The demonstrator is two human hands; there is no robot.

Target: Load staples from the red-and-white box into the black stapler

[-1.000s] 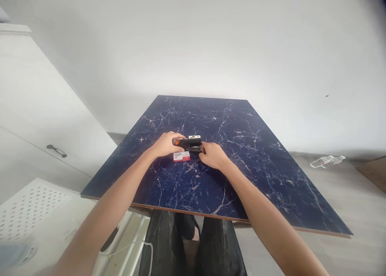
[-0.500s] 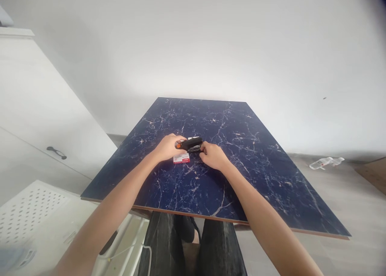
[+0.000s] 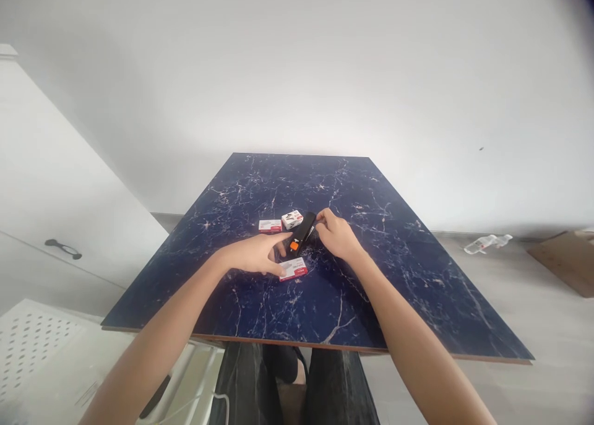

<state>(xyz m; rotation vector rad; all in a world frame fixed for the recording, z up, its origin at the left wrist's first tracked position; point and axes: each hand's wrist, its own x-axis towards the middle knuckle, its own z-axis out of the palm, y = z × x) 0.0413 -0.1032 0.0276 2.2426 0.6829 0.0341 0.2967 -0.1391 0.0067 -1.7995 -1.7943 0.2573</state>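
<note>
A black stapler (image 3: 303, 232) with an orange piece at its near end lies slanted on the dark blue marbled table (image 3: 362, 289). My right hand (image 3: 338, 234) is closed, its fingertips at the stapler's far end. My left hand (image 3: 250, 253) has its fingers spread beside the orange end. Its thumb reaches the edge of a white and red box (image 3: 294, 268) in front of the stapler. Behind the left hand lie a similar flat white and red box (image 3: 270, 226) and a small white box with a dark picture (image 3: 292, 219).
A white cabinet (image 3: 46, 184) with a dark handle stands at the left. Below it is a white perforated surface (image 3: 32, 344). On the floor at the right lie clear plastic bottles (image 3: 485, 244) near a brown cardboard box (image 3: 563, 261). A pale wall (image 3: 301, 72) rises behind the table.
The stapler has swung from lying crosswise to a slant, orange end towards me. My left hand has let go of it and spread its fingers, moving nearer. The boxes now show more.
</note>
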